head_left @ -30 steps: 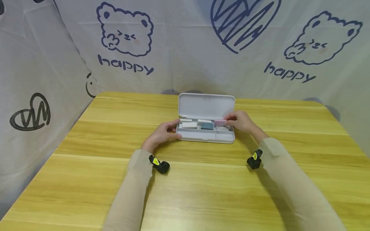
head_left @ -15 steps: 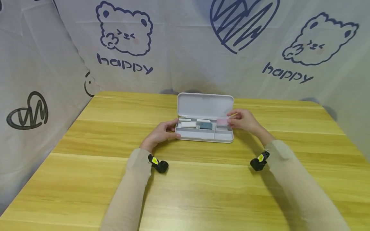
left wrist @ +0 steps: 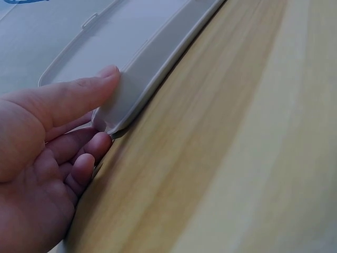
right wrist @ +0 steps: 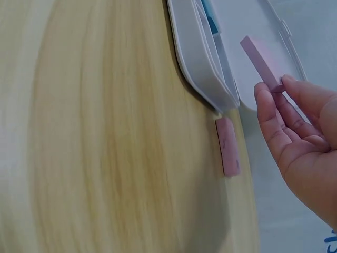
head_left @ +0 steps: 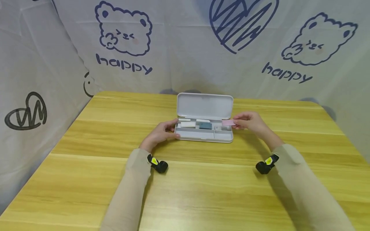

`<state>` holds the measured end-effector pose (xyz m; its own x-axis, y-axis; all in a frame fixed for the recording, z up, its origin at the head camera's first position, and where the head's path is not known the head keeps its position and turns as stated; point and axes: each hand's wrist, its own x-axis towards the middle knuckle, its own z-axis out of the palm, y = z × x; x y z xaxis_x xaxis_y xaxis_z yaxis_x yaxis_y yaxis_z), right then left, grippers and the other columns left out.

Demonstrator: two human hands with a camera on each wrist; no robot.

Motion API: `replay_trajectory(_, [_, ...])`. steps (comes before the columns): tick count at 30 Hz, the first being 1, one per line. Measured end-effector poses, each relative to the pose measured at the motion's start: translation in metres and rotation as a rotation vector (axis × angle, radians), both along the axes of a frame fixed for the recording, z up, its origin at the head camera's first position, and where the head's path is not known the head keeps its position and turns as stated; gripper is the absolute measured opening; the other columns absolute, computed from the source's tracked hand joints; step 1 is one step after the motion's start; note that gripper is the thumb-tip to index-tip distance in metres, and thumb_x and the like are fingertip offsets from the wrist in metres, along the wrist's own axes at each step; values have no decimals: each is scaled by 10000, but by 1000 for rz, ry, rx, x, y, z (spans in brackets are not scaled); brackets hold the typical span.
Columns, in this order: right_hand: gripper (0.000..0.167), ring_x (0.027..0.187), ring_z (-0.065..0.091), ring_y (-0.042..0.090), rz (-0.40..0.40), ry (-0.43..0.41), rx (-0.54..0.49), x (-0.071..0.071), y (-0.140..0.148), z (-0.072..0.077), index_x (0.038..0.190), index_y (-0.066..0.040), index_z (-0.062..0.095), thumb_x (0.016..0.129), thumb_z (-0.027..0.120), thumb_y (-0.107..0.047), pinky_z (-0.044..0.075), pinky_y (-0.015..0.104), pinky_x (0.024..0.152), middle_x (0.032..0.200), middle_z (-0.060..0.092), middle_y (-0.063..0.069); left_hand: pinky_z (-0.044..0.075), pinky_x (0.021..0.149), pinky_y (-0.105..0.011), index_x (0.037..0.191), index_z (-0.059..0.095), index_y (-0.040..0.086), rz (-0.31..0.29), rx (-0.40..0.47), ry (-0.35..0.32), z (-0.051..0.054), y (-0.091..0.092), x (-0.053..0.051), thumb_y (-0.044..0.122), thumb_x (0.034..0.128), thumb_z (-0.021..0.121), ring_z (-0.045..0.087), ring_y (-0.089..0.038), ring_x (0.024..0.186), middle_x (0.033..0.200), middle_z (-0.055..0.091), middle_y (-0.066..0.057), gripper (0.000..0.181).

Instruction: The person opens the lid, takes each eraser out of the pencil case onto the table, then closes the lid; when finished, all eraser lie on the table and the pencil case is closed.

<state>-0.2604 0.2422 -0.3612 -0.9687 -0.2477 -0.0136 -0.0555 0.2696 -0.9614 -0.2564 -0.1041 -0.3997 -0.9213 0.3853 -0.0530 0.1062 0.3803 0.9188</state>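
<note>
A white case point(head_left: 193, 139) stands on the table with its lid point(head_left: 205, 106) raised. Inside lie white blocks point(head_left: 188, 124) and a blue-grey block point(head_left: 205, 125). At the case's left end, my left hand point(head_left: 158, 135) grips the wall; in the left wrist view the thumb of that hand point(left wrist: 58, 126) lies on the case's side point(left wrist: 142, 74). Between thumb and fingertips, my right hand point(head_left: 254, 123) pinches a pink block point(head_left: 228, 123) above the right end of the case. The right wrist view shows this pink block point(right wrist: 261, 63) by one end, clear of the case.
Another pink block point(right wrist: 228, 146) lies on the wooden table point(right wrist: 116, 132) beside the case's right end, in the right wrist view. Behind the table hangs a white cloth point(head_left: 185, 64) with drawn bears and hearts.
My right hand has moved to the right with the pink block, which was further inside the case's right part. My left hand has stayed at the left end.
</note>
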Motion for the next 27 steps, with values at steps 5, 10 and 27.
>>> replay_trajectory(5, [245, 686, 622, 129, -16, -1, -16, 2, 12, -1, 1022, 210, 492, 857, 537, 34, 495, 250, 647, 739, 640, -7, 353, 719, -258, 1355, 357, 37, -5, 6, 5, 0, -1, 1, 55, 753, 695, 427, -209, 872, 936, 506, -136, 691])
replay_trajectory(10, [96, 678, 610, 100, -49, -7, -40, 5, 25, -1, 936, 66, 580, 859, 540, 24, 491, 231, 644, 750, 629, -44, 354, 714, -256, 1356, 359, 40, -3, 4, 4, 0, -1, 0, 53, 754, 693, 425, -199, 863, 928, 504, -125, 688])
replay_trajectory(27, [113, 648, 615, 134, -72, -90, -271, -4, 72, -15, 791, -77, 665, 826, 598, 7, 498, 247, 621, 740, 630, 43, 353, 703, -257, 1356, 359, 45, -5, 9, -1, 2, 0, 1, 49, 755, 691, 420, -194, 852, 922, 500, -121, 687])
